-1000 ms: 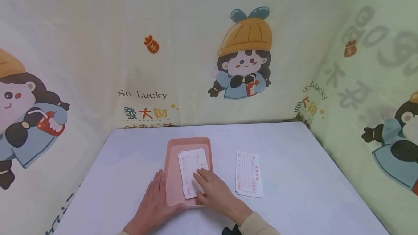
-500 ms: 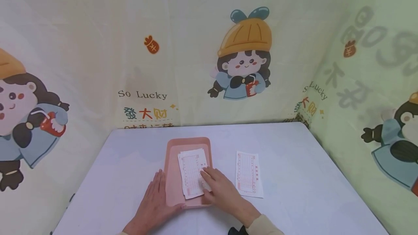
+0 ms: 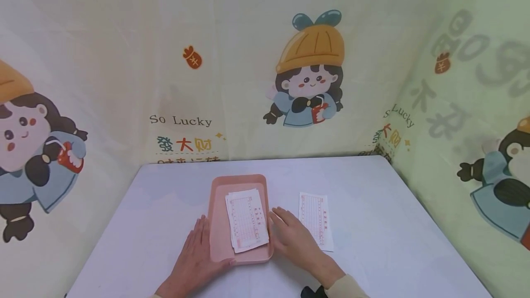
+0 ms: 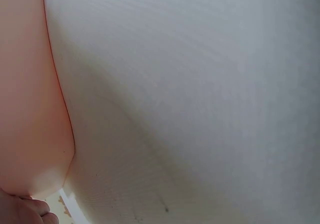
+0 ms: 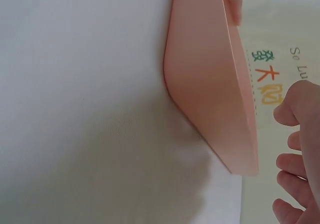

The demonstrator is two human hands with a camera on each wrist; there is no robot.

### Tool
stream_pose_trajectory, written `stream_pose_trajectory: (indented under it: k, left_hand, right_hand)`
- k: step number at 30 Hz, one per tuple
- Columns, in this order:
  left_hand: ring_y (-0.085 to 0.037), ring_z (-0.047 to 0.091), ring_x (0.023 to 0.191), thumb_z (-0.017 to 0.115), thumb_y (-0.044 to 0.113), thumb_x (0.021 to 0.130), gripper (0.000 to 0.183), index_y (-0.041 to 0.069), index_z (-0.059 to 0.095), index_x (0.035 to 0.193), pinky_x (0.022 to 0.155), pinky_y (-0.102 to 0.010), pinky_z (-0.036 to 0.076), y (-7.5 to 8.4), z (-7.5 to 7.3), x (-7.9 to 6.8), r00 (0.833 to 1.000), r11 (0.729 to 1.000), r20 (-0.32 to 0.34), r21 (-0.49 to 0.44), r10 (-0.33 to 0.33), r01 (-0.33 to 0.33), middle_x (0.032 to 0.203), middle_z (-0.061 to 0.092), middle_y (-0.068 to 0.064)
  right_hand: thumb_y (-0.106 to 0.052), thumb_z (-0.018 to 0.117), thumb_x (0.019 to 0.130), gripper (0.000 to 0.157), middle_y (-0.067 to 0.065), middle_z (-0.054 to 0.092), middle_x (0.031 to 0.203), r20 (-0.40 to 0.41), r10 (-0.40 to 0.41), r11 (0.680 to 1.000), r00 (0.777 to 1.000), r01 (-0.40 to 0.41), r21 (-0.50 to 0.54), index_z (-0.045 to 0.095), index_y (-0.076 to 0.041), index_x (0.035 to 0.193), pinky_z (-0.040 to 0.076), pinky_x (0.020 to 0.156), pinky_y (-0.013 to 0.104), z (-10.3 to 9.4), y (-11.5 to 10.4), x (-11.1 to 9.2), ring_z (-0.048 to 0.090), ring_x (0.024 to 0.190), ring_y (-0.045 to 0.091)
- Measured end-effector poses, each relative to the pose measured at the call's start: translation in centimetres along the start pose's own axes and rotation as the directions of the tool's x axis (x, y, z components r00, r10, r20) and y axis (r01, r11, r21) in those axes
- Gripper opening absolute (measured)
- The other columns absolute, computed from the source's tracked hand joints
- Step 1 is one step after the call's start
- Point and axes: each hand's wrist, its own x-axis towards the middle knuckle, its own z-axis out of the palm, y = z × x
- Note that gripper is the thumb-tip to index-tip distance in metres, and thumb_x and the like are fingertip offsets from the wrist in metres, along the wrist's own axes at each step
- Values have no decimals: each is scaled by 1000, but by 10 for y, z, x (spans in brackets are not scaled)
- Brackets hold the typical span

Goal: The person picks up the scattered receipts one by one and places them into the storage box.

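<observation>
A pink tray (image 3: 219,233) lies on the table with a stack of white slips (image 3: 247,220) printed in red inside it, toward its right side. My left hand (image 3: 196,252) rests along the tray's left wall, fingers straight and thumb at the near corner. The left wrist view shows the tray wall (image 4: 30,94) and part of a hand (image 4: 25,211) low at the left. Beside the tray's right wall is my right hand (image 3: 296,240), its fingers relaxed and holding nothing. In the right wrist view this hand (image 5: 302,154) appears with bent fingers, near the tray (image 5: 210,74).
More printed slips (image 3: 314,217) lie on the white table (image 3: 372,229) right of the tray, partly hidden by my right hand. A cartoon-printed cloth (image 3: 244,82) hangs behind the table and along both sides.
My right hand has moved right, from over the slips in the tray to outside its right wall. The left hand and the tray stay in place.
</observation>
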Motion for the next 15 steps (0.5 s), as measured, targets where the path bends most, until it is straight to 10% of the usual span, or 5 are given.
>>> stream_pose_trajectory:
  k: [15]
  left_hand:
    - [-41,29,147,64,81,70,127,-8,24,152,115,-58,32,3,-2,1,999,1000,35,13,-14,14,159,27,-26]
  right_hand:
    - [-16,77,82,58,15,59,138,-83,70,997,994,-68,25,59,0,134,49,104,47,-4,26,-23,57,127,34]
